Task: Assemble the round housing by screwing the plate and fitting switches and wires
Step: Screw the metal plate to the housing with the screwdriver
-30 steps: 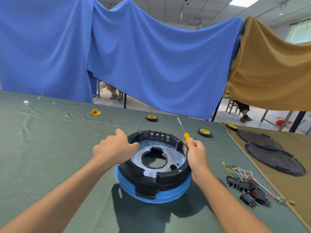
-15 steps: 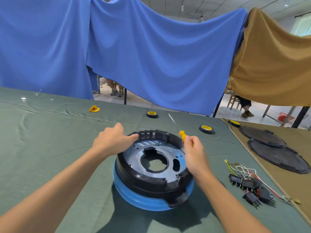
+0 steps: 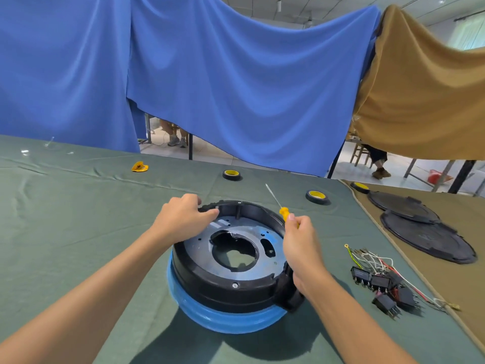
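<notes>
The round black housing (image 3: pixel 210 282) with a blue lower ring sits on the green cloth in front of me. Inside it lies a grey plate (image 3: pixel 265 269) with a large centre hole. My left hand (image 3: pixel 181 222) grips the housing's far left rim. My right hand (image 3: pixel 301 245) sits at the right rim and holds a screwdriver (image 3: pixel 284 212) by its yellow handle, shaft pointing up and away. Black switches (image 3: pixel 380 287) with white, red and yellow-green wires (image 3: pixel 367 258) lie to the right.
Two tape rolls (image 3: pixel 231 174) (image 3: pixel 316 197) and a yellow scrap (image 3: pixel 139 166) lie further back. Two black round lids (image 3: pixel 425 237) rest on the brown cloth at right. Blue and tan sheets hang behind the table; seated people's legs show beneath.
The housing has been turned on the table, so its protruding tab swung from the front to the front right. Both hands stayed on the rim, and the screwdriver remains in my right hand.
</notes>
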The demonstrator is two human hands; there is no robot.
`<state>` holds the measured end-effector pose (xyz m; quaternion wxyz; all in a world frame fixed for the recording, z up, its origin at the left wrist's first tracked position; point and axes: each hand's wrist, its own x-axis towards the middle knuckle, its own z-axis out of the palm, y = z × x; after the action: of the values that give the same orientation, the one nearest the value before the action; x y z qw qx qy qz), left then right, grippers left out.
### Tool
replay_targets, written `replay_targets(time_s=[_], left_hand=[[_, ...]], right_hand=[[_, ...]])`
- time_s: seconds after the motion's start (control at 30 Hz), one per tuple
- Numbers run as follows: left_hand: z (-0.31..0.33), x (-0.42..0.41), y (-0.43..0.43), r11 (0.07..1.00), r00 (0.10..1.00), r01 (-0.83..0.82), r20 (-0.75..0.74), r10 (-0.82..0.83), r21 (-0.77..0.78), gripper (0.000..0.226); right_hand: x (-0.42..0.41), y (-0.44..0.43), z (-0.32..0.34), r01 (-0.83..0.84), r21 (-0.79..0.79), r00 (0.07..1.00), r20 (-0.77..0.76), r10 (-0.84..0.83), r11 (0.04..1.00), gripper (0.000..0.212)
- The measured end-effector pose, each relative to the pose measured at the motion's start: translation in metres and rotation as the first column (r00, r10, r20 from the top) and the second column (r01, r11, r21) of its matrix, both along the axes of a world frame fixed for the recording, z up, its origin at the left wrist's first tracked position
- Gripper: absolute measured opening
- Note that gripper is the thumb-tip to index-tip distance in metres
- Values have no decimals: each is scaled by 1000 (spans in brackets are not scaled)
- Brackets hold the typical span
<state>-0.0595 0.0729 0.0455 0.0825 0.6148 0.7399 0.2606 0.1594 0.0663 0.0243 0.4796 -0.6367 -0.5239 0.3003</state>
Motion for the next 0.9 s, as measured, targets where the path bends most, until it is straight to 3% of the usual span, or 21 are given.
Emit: replay_targets(time_s=[0.2, 0.3, 0.37, 0.4, 0.47, 0.5, 0.73, 0.83, 0.9], left_hand=[[4, -3, -15, 977, 904, -203, -372, 211, 61, 49], [3, 1, -19, 974, 870, -173, -440, 221, 147, 51], [2, -3, -14, 989, 940, -56, -325, 99, 137, 45], [0, -6, -12, 994, 982, 16, -189, 6, 111, 43], [-2, -9, -11, 990, 985, 135, 100, -138, 38, 53], [-3, -9, -10, 985, 972, 170, 166, -169, 11, 54], [-16, 1, -12, 1000, 992, 28, 125, -27, -2, 29], [-21, 5, -14, 1000, 996, 29, 87, -29, 1, 28], [-22, 6, -14, 1000, 995, 25, 98, -26, 10, 32]], right_hand=[[2, 25, 15, -104, 61, 987, 127, 96, 993, 30], [0, 24, 18, -102, 74, 963, 257, 80, 992, 33], [-2, 19, 14, -101, 44, 957, 277, 85, 994, 32], [-4, 15, 11, -110, 28, 955, 278, 98, 994, 31], [-7, 11, 8, -132, 15, 960, 250, 124, 991, 30], [-7, 13, 8, -141, 9, 964, 228, 135, 990, 30], [5, 32, 22, -284, -79, 929, 223, 294, 956, 33], [20, 30, 23, -157, 62, 986, 68, 153, 986, 29], [38, 21, 17, -53, 113, 989, 143, 36, 992, 28]])
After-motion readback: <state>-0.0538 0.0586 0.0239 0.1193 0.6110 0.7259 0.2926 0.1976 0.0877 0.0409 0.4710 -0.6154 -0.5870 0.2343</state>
